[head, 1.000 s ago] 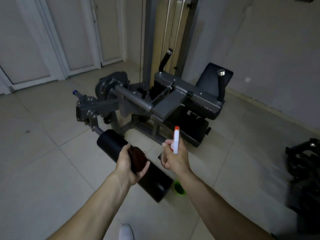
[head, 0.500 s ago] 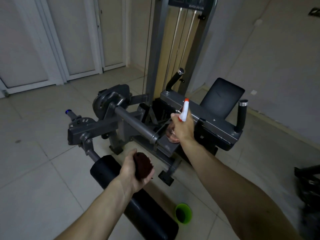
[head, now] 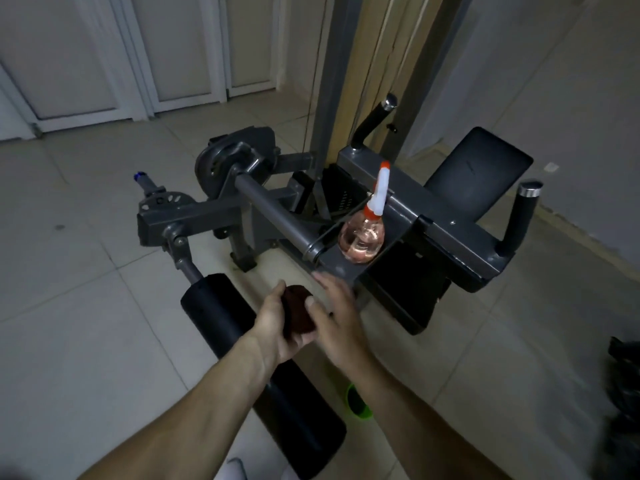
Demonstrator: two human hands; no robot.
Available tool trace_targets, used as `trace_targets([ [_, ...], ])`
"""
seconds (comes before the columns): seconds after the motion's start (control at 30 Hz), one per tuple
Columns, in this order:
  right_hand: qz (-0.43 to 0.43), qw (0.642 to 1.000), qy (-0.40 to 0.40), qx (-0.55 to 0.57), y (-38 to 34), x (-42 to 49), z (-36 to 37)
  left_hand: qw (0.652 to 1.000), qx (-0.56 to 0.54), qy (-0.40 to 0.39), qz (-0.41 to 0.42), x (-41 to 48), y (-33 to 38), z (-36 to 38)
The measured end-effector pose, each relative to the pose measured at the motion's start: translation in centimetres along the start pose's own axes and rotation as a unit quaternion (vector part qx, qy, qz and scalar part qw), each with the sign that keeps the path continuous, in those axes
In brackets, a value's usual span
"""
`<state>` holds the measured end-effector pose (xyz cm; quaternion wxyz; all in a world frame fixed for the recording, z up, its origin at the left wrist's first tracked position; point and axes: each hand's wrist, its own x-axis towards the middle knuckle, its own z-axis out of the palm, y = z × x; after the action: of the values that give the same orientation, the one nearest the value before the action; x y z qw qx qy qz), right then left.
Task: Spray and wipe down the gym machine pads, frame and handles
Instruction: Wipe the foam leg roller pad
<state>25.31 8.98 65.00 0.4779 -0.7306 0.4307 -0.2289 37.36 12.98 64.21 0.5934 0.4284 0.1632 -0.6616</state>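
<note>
The gym machine point(head: 450, 230) is carrying the spray bottle point(head: 362, 237) upright on its grey frame. Over the black roller pad point(head: 221, 313), the left hand point(head: 273, 323) is clamping its fingers on a maroon cloth point(head: 298, 315); the right hand point(head: 341, 320), fingers apart, is touching it.

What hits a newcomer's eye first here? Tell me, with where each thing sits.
The spray bottle of pinkish liquid, with its white-and-orange nozzle, stands alone on the grey machine frame, mid-picture. Just below it, the left hand grips a dark red cloth, with the right hand open beside it, over the long black roller pad.
</note>
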Motion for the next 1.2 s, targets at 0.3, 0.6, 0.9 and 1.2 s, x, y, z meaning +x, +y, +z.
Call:
trace_targets([
  [0.3,0.087,0.985,-0.135,0.060,9.2,1.1,10.1,0.992,-0.031,0.106,0.060,2.9,-2.0,-9.3],
  [0.6,-0.066,0.967,-0.181,-0.164,15.3,4.9,17.0,0.945,0.055,0.307,0.100,9.3,-0.7,-21.4],
  [0.9,-0.198,0.953,-0.167,-0.155,17.6,9.1,21.2,0.973,0.074,0.194,0.105,15.8,0.1,-24.8],
  [1.2,-0.196,0.951,-0.155,-0.184,10.4,20.5,30.0,0.977,0.095,0.147,0.124,15.0,-0.4,-24.4],
])
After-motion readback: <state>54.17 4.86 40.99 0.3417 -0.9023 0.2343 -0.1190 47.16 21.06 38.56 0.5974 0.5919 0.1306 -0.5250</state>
